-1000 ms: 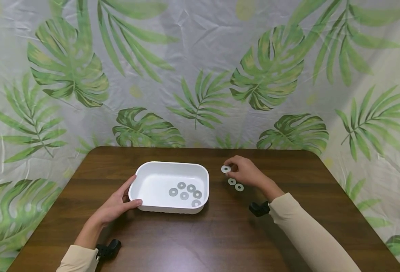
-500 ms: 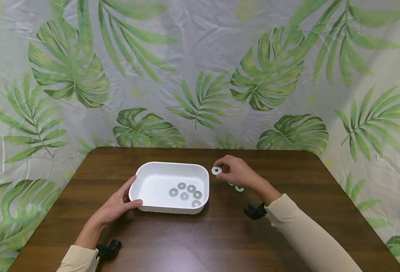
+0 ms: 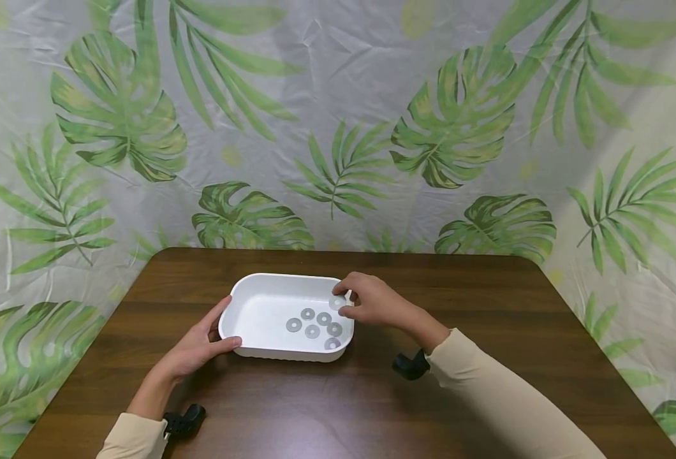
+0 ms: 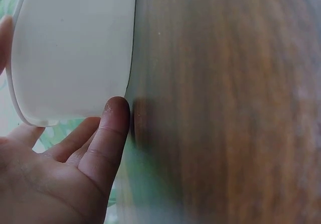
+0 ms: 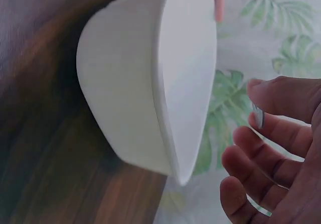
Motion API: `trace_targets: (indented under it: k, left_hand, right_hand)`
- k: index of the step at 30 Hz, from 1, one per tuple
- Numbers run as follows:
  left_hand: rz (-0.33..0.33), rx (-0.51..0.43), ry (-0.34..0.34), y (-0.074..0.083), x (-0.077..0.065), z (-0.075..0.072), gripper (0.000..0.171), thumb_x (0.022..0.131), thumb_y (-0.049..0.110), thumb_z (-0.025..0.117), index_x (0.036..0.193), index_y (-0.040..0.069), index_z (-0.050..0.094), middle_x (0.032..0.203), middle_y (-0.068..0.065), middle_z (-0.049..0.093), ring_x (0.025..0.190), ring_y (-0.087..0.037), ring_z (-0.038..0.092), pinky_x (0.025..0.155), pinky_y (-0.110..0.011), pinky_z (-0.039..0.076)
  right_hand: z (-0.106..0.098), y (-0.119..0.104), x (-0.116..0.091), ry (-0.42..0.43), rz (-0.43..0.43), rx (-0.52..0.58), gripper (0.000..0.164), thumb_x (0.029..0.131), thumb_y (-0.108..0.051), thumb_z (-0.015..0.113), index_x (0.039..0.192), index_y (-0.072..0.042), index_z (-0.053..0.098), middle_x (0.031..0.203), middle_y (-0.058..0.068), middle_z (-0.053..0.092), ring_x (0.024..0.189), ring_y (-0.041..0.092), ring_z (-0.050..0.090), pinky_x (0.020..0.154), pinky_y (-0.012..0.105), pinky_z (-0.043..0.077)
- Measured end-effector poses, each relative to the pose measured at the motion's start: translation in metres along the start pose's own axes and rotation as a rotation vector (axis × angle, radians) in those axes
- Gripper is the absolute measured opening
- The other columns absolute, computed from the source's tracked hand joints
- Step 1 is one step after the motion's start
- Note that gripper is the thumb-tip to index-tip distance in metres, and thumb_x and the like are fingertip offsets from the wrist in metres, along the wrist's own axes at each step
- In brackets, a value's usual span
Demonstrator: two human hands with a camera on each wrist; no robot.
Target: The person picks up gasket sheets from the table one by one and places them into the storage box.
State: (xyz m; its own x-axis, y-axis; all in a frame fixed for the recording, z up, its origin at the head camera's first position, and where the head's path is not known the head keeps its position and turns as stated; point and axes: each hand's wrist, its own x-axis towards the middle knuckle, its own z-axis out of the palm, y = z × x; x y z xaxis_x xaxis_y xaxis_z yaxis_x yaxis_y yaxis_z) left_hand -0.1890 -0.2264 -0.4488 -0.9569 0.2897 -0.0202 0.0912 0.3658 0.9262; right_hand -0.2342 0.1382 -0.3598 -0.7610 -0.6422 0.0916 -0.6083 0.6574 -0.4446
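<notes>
A white rectangular tub (image 3: 263,299) stands on the table with several flat metal washers (image 3: 312,331) lying at the right side of its floor. My left hand (image 3: 194,347) holds the tub's left end, the thumb on the near side and a finger at the far side; in the left wrist view the thumb (image 4: 113,128) touches the wall near a lower corner. Over the tub's right rim, my right hand (image 3: 375,303) pinches one washer (image 3: 337,302) between thumb and finger. In the right wrist view that washer (image 5: 259,116) appears edge-on, apart from the tub (image 5: 120,83).
A dark brown wooden table (image 3: 292,408) carries everything. Behind it hangs a leaf-patterned cloth (image 3: 338,127). Black wrist-worn devices sit on the left wrist (image 3: 183,422) and the right wrist (image 3: 411,366).
My right hand has carried the pinched washer leftward from the table to over the tub's right rim. Two washers seen earlier on the table are now hidden behind it. The left hand stays put.
</notes>
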Motion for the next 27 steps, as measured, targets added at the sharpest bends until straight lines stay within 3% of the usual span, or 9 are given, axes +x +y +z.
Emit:
trace_targets:
  k: [10, 27]
  left_hand:
    - [-0.011, 0.009, 0.005, 0.002, 0.000, 0.000, 0.093, 0.090, 0.018, 0.072, 0.160, 0.009, 0.012, 0.159, -0.031, 0.024, 0.139, -0.046, 0.038, 0.090, -0.012, 0.041]
    - [-0.017, 0.023, 0.011, 0.005, -0.002, 0.001, 0.092, 0.090, 0.018, 0.072, 0.160, 0.008, 0.013, 0.156, -0.032, 0.030, 0.136, -0.041, 0.041, 0.089, -0.013, 0.041]
  right_hand:
    - [0.018, -0.014, 0.013, -0.044, -0.055, -0.013, 0.031, 0.090, -0.016, 0.071, 0.119, -0.006, 0.068, 0.115, 0.007, 0.068, 0.099, 0.026, 0.066, 0.086, 0.031, 0.052]
    - [0.044, -0.030, 0.025, -0.047, -0.113, 0.028, 0.029, 0.089, -0.015, 0.072, 0.117, -0.006, 0.069, 0.112, 0.007, 0.068, 0.096, 0.023, 0.066, 0.085, 0.028, 0.051]
